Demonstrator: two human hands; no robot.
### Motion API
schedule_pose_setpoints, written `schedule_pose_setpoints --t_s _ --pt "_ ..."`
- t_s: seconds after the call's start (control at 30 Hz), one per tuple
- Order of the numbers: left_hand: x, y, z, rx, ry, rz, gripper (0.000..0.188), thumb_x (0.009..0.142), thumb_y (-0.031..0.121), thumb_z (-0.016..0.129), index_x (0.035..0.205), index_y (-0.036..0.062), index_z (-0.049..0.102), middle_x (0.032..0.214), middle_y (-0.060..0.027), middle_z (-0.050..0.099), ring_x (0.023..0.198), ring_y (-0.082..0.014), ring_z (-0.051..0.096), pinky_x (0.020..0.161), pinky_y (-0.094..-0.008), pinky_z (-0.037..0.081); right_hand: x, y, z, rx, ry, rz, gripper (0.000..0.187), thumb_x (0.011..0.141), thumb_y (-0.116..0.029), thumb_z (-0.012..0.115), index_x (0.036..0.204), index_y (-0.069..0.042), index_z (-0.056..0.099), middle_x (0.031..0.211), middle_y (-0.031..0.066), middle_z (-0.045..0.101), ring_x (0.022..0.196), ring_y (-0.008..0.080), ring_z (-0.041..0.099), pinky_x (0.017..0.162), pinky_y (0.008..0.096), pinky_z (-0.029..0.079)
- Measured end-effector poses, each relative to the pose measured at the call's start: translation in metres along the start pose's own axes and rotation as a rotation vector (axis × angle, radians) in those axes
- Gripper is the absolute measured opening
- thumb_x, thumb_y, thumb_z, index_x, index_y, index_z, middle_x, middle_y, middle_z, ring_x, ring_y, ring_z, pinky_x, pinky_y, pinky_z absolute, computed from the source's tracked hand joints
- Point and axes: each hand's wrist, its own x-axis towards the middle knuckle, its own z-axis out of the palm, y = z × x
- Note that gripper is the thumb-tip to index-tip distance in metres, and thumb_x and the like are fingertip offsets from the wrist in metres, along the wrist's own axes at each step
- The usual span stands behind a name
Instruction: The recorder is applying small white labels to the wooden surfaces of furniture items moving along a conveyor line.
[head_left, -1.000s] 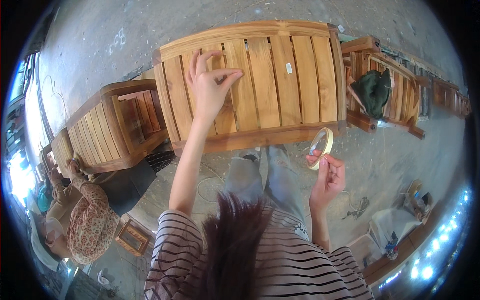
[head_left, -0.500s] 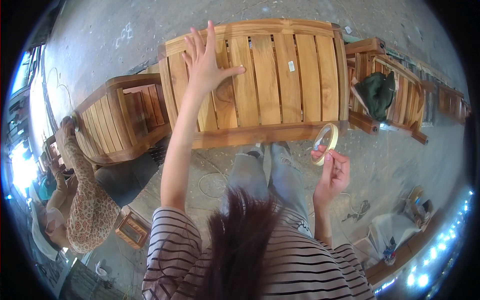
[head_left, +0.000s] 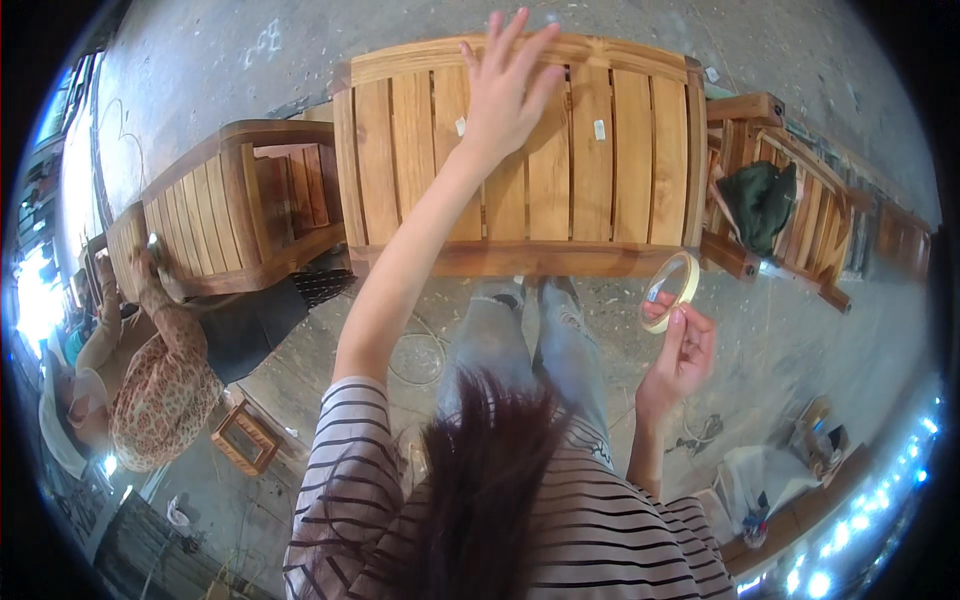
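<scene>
Tape roll point(head_left: 670, 291): pale ring, pinched in my right hand point(head_left: 682, 358) between thumb and fingertips, low right of the bench.
Left hand point(head_left: 503, 92): fingers spread wide, gripping nothing, over the slats.
Slatted bench point(head_left: 400, 160): warm wood, straight ahead of me.
Labels: two small white tags point(head_left: 598, 130) on the slats, one beside my left wrist.
Second bench point(head_left: 200, 220): left, another person point(head_left: 150, 380) crouched beside it.
Green cloth point(head_left: 757, 200): on the right-hand chair.

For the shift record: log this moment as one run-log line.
left hand: open, fingers spread over slatted wooden bench | right hand: holds tape roll upright | co-worker: at second wooden bench, left
</scene>
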Motion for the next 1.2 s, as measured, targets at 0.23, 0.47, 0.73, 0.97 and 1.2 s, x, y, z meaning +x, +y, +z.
schedule_pose_setpoints --t_s 0.23,0.47,0.73,0.97,1.2 --pt "-0.032 -0.020 -0.098 -0.065 -0.068 -0.125 0.029 0.078 0.020 0.076 0.106 0.0149 0.073 0.107 -0.0081 0.065 0.112 -0.0249 0.055 0.103 -0.0420 0.035 0.002 0.010 -0.006 -0.015 0.013 0.005 0.009 0.098 -0.003 0.048 0.105 0.001 0.053 0.101 0.0180 0.067 0.085 0.0202 0.067 0.082 0.0314 0.053" --pt "-0.059 -0.050 -0.090 0.028 -0.178 -0.016 0.023 0.072 0.019 0.080 0.095 0.0128 0.077 0.099 0.0000 0.068 0.097 -0.0207 0.060 0.089 -0.0355 0.043 0.003 0.005 0.011 -0.028 -0.046 -0.001 0.010 0.098 -0.003 0.048 0.105 0.001 0.053 0.100 0.0176 0.067 0.085 0.0204 0.067 0.082 0.0320 0.053" --pt "-0.062 -0.054 -0.089 0.011 -0.134 0.015 0.009 0.077 0.014 0.075 0.085 0.0103 0.075 0.090 0.0005 0.069 0.096 -0.0193 0.060 0.090 -0.0354 0.041 -0.003 0.005 0.027 -0.016 -0.099 -0.030 0.010 0.098 -0.004 0.049 0.105 0.000 0.053 0.101 0.0179 0.067 0.085 0.0210 0.067 0.082 0.0335 0.053" --pt "-0.086 -0.026 -0.102 0.046 -0.183 -0.028 0.009 0.078 0.018 0.075 0.085 0.0125 0.075 0.095 0.0025 0.068 0.105 -0.0210 0.057 0.096 -0.0381 0.036 -0.008 0.006 0.035 -0.011 -0.099 -0.034 0.010 0.098 -0.004 0.049 0.106 0.000 0.054 0.101 0.0180 0.067 0.084 0.0207 0.067 0.083 0.0339 0.052" --pt "-0.109 0.003 -0.115 0.316 -0.197 -0.032 0.024 0.075 0.031 0.077 0.097 0.0220 0.077 0.123 0.0048 0.057 0.129 -0.0252 0.040 0.107 -0.0515 0.024 -0.010 0.003 0.042 -0.022 -0.098 -0.028 0.008 0.097 0.000 0.049 0.104 0.003 0.052 0.100 0.0201 0.066 0.084 0.0235 0.068 0.080 0.0342 0.055"
